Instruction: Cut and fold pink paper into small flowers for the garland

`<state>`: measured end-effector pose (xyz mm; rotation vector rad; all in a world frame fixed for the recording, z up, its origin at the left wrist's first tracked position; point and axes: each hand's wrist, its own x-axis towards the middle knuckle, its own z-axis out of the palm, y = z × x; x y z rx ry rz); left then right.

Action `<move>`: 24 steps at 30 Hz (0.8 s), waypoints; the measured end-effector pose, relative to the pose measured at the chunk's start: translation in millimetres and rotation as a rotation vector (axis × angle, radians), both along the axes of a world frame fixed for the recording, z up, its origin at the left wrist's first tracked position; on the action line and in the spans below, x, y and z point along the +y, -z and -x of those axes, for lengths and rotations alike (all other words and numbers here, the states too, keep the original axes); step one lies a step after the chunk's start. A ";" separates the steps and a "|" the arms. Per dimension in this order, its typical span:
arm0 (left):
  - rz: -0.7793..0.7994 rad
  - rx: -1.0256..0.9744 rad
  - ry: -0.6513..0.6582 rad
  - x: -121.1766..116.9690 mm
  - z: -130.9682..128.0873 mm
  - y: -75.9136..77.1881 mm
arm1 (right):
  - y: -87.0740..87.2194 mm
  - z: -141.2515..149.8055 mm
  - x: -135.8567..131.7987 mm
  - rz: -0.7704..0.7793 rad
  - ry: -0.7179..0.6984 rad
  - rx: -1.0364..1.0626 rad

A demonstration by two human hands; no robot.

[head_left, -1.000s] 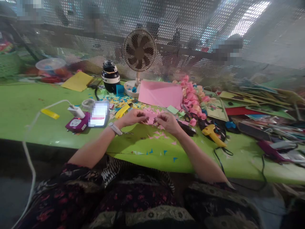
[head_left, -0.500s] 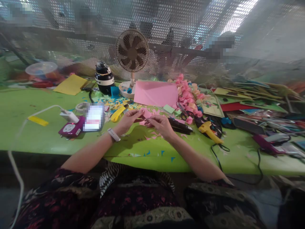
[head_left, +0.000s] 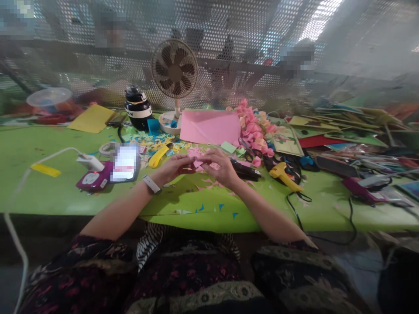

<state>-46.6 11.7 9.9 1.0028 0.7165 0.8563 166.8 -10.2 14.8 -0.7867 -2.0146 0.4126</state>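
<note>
Both my hands meet above the middle of the green table, pinching a small piece of pink paper [head_left: 197,163] between them. My left hand [head_left: 176,167], with a pale watch band at the wrist, grips it from the left, fingers closed. My right hand [head_left: 220,166] has thumb and fingertips closed on its right side, partly covering it. Under and behind the hands lie loose pink paper scraps [head_left: 214,183]. A large pink paper sheet [head_left: 209,126] lies just beyond them, beside a heap of folded pink paper pieces [head_left: 253,128].
A yellow cutter [head_left: 160,155] and a lit phone [head_left: 124,162] lie left of my hands. A black stapler-like tool [head_left: 246,170] and a yellow glue gun [head_left: 285,176] with a cord lie right. Behind stand a fan [head_left: 174,69] and a dark bottle [head_left: 138,109]. A purple power adapter [head_left: 93,178] sits left.
My right hand's fingers have curled further over the pink paper, and my left hand has shifted slightly lower. The whole view has moved a little, so the table things appear further left.
</note>
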 end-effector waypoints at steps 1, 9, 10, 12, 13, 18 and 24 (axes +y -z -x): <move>-0.001 0.004 0.003 0.4 0.5 -0.3 | 1.2 -0.2 1.3 -0.046 -0.008 -0.016; -0.067 0.107 0.031 -0.3 3.3 -0.9 | 1.6 -4.0 2.7 -0.245 -0.080 -0.028; -0.086 0.115 0.039 -0.6 3.5 -0.8 | 1.0 -4.1 2.5 -0.241 -0.075 -0.032; -0.119 0.119 0.064 -1.0 4.1 -0.7 | 0.2 -3.9 2.3 -0.222 -0.050 -0.031; -0.132 0.117 0.076 -1.2 4.3 -0.6 | -0.1 -3.6 2.3 -0.207 -0.040 -0.026; -0.170 0.124 0.095 -3.6 4.1 -0.3 | -1.1 -3.1 1.6 -0.093 -0.058 -0.008; -0.297 0.160 0.070 -9.1 -1.0 -2.5 | -3.7 0.9 -0.4 0.022 0.023 0.054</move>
